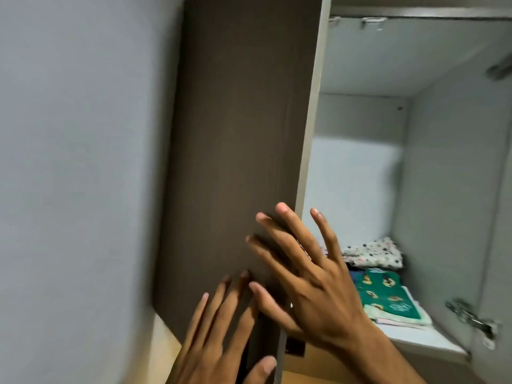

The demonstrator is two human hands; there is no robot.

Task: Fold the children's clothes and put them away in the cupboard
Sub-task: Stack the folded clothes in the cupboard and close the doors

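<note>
While folded clothes [388,297] in cupboard [443,162], left hand [219,336], right hand [313,275] splayed flat, empty, on door [235,134].

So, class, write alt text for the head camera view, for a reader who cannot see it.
Two open hands, the left hand and the right hand, spread against a dark brown cupboard door. Beside it the open cupboard holds folded clothes on a shelf: a green printed garment in front, a white spotted one behind.
</note>
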